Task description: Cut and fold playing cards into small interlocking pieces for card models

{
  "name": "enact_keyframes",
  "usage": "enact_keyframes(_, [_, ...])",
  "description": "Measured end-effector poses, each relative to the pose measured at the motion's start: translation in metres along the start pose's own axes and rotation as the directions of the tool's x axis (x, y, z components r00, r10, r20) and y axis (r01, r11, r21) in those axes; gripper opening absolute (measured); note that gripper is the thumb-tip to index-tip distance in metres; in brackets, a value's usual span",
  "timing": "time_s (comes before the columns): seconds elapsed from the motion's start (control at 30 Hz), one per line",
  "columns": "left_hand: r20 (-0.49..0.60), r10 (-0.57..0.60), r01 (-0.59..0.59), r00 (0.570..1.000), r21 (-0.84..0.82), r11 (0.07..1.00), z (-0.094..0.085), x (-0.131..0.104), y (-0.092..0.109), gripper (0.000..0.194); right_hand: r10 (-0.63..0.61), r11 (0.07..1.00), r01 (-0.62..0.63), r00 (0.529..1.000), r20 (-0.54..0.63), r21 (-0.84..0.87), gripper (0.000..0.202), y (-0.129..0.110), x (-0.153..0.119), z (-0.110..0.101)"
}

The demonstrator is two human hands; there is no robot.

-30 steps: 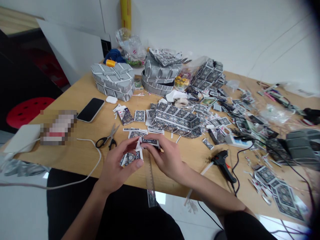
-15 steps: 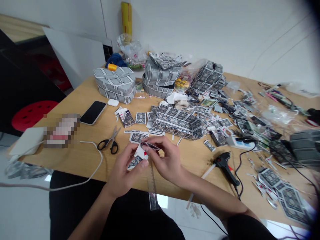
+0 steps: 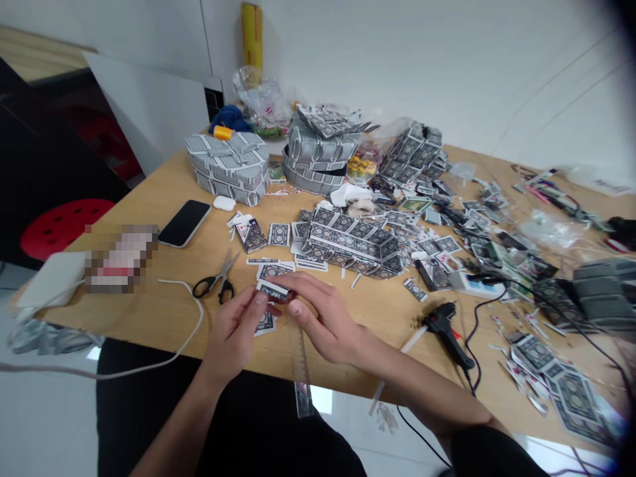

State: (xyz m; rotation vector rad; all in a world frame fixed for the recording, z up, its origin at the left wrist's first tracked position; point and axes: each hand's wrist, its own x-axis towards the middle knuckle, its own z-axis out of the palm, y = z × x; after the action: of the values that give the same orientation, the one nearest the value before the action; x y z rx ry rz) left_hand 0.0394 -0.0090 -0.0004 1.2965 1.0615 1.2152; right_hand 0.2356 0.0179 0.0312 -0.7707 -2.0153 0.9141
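Near the front edge of the tabletop, a folded card is pinched by the fingers of the left hand. Its other end is met by the curved fingers of the right hand; whether it is gripped there cannot be told. A creasing or shaping step seems in hand; even pressure and aligned edges would be called for. On the dark card box, print is too small to be read.
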Motion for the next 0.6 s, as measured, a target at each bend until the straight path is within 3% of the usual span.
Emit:
enact_keyframes(0.13, [0.025, 0.030, -0.032, 0.999, 0.082, 0.996, -0.0034, -0.0020, -0.0036, 0.033, -0.035, 0.998, 0.032, 0.997, -0.068, -0.051, 0.037, 0.0029, -0.0006, 0.0033])
enact_keyframes(0.23, [-0.084, 0.214, -0.180, 0.973, 0.302, 0.936, -0.0064, -0.0031, -0.0089, 0.012, -0.049, 0.994, 0.040, 0.995, -0.083, -0.106, 0.035, 0.0054, -0.0003, 0.0051])
enact_keyframes(0.3, [-0.145, 0.445, -0.336, 0.884, 0.463, 0.820, -0.0081, -0.0025, -0.0099, 0.024, -0.058, 0.989, 0.046, 0.995, -0.082, -0.143, 0.035, 0.0063, -0.0003, 0.0053])
enact_keyframes(0.4, [-0.047, 0.679, -0.512, 0.733, 0.620, 0.595, -0.0093, -0.0001, -0.0058, 0.047, -0.073, 0.977, 0.054, 0.994, -0.084, -0.206, 0.035, 0.0073, -0.0010, 0.0055])
enact_keyframes(0.5, [0.052, 0.722, -0.567, 0.690, 0.659, 0.494, -0.0086, 0.0023, -0.0010, 0.051, -0.090, 0.965, 0.067, 0.993, -0.080, -0.253, 0.034, 0.0080, -0.0016, 0.0061])
enact_keyframes(0.6, [0.071, 0.758, -0.598, 0.648, 0.665, 0.448, -0.0070, 0.0043, -0.0006, 0.047, -0.114, 0.954, 0.086, 0.990, -0.082, -0.288, 0.033, 0.0083, -0.0017, 0.0067])
